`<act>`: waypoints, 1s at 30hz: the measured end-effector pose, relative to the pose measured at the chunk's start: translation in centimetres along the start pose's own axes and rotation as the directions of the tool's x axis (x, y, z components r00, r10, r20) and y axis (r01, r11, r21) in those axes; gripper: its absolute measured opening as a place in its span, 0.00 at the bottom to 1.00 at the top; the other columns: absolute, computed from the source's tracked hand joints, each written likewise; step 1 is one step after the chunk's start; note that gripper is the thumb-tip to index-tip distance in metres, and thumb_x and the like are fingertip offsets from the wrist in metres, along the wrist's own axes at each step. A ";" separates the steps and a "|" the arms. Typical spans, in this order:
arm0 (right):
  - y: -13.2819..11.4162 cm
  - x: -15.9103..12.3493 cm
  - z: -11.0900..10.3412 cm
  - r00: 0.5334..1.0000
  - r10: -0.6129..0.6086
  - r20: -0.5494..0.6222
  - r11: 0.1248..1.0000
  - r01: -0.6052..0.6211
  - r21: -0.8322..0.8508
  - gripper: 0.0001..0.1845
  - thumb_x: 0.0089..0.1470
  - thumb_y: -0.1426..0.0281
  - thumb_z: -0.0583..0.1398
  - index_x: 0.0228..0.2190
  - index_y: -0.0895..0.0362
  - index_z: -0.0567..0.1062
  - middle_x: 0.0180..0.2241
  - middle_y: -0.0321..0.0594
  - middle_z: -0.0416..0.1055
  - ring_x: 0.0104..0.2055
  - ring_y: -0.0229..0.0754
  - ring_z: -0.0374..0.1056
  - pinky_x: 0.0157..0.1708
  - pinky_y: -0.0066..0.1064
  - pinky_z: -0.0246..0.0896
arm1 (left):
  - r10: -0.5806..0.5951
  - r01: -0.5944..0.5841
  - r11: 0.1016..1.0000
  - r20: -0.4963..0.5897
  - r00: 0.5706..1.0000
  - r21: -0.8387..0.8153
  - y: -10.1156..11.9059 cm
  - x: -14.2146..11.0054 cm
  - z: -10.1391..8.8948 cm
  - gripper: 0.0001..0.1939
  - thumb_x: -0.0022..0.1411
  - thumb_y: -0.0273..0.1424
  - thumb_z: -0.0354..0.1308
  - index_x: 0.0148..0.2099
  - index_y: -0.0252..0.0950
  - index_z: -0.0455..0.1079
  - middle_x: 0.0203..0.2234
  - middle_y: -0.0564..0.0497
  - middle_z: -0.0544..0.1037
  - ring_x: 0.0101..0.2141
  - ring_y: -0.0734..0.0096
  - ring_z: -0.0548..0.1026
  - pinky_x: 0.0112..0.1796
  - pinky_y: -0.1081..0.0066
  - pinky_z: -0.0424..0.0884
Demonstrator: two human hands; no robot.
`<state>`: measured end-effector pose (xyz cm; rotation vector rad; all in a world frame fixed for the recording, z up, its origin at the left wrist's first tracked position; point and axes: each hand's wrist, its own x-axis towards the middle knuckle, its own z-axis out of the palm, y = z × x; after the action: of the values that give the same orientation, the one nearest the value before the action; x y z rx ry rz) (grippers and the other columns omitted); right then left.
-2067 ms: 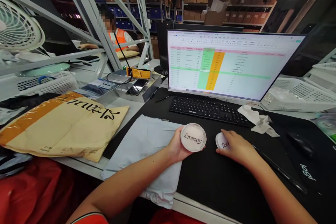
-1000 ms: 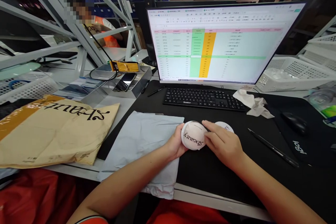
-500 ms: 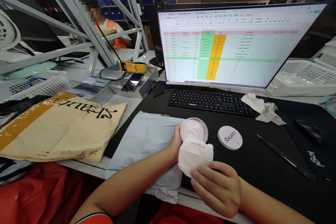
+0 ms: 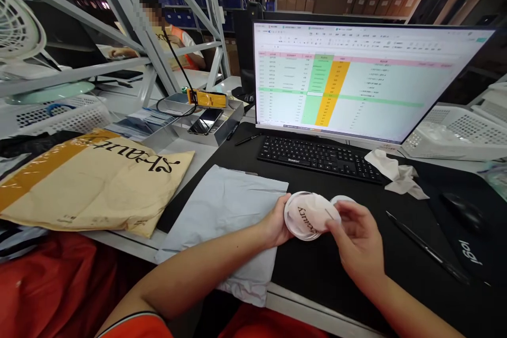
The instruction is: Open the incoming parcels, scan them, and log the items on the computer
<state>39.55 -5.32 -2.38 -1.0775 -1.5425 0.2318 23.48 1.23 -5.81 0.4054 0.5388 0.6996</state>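
Note:
My left hand grips a round compact case at its left rim, just above the black desk mat. A white cushion puff with black lettering lies on top of the case. My right hand pinches the puff at its right edge. The case's white lid rests on the mat right behind my right hand, mostly hidden. A pale blue-grey mailer bag lies flat under my left wrist.
A keyboard and a monitor with a spreadsheet stand behind. Left lies a tan printed bag. A crumpled tissue, a pen and a mouse sit to the right. A person in an orange vest works beyond the shelf frame.
My right hand lifted the puff off the open case, showing a pink inside, then brought it back on top. The lid stayed on the mat.

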 end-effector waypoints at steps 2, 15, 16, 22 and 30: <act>0.9 0.7 0.0 0.989 0.010 0.146 0.996 0.004 -0.093 0.13 0.63 0.71 0.60 0.49 0.50 0.75 0.40 0.41 0.74 0.39 0.41 0.73 0.35 0.31 0.74 | -0.038 0.037 0.999 -0.040 0.998 -0.008 0.0 -0.1 0.3 0.29 0.70 0.45 0.39 0.49 0.32 0.76 0.38 0.42 0.83 0.46 0.53 0.78 0.52 0.57 0.68; 2.9 0.6 1.3 0.803 -0.352 0.481 0.780 0.536 -0.325 0.14 0.64 0.68 0.59 0.49 0.59 0.76 0.42 0.44 0.79 0.40 0.46 0.72 0.53 0.53 0.70 | -0.065 0.080 0.989 -0.119 0.991 0.126 -0.9 -0.4 0.0 0.33 0.74 0.50 0.35 0.50 0.34 0.76 0.37 0.45 0.83 0.34 0.67 0.79 0.39 0.69 0.72; 3.1 0.5 1.3 0.813 -0.357 0.459 0.783 0.529 -0.328 0.15 0.64 0.67 0.59 0.51 0.59 0.76 0.43 0.43 0.79 0.41 0.46 0.72 0.57 0.56 0.67 | -0.057 0.071 0.989 -0.108 0.993 0.132 -0.9 -0.4 -0.1 0.32 0.74 0.50 0.36 0.50 0.33 0.76 0.37 0.45 0.83 0.35 0.68 0.79 0.39 0.70 0.71; 5.4 2.4 -1.7 0.960 -0.025 0.279 0.923 0.130 -0.363 0.22 0.64 0.61 0.59 0.57 0.52 0.72 0.56 0.46 0.72 0.58 0.48 0.67 0.60 0.49 0.64 | -0.004 0.006 0.999 -0.052 0.999 0.037 0.6 -0.9 0.9 0.34 0.73 0.51 0.35 0.54 0.32 0.73 0.41 0.41 0.83 0.38 0.56 0.81 0.44 0.57 0.74; 7.5 4.8 -3.8 0.477 0.770 0.425 0.531 -0.108 -0.841 0.58 0.38 0.68 0.73 0.68 0.56 0.57 0.67 0.56 0.54 0.67 0.66 0.53 0.63 0.56 0.55 | 0.165 -0.189 0.979 -0.251 0.954 -0.075 1.4 0.0 0.1 0.29 0.73 0.50 0.43 0.57 0.33 0.70 0.49 0.42 0.80 0.45 0.58 0.79 0.51 0.56 0.72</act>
<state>47.02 0.80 -3.04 -2.3519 -2.1292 0.5841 22.91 2.18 -5.00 0.2781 0.7028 0.9531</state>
